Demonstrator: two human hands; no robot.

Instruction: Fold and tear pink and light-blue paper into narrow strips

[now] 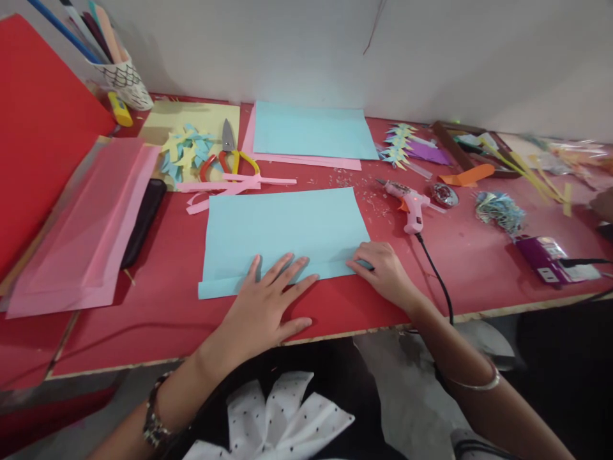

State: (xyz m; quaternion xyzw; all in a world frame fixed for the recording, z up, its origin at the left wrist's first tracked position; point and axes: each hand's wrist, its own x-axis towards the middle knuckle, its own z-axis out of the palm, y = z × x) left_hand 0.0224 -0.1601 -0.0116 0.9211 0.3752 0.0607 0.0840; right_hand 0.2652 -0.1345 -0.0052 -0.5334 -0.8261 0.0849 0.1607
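A light blue sheet of paper (282, 223) lies in front of me, its near edge folded over into a narrow strip. My left hand (268, 300) rests on that folded edge with its fingers spread, the thumb over the red table. At the right end of the fold, my right hand (380, 271) has its fingers curled and pressed together at the paper's edge. Pink paper strips (239, 185) lie just beyond the sheet. Off to its right sits a pink glue gun (407, 203) with a lit orange light.
Scissors (230, 147) and cut paper pieces (186, 153) lie on yellow paper at the back left. More blue paper (313, 131) lies behind. Pink sheets (86, 236) are stacked left. A purple power strip (546, 259) and a cord (435, 271) lie right.
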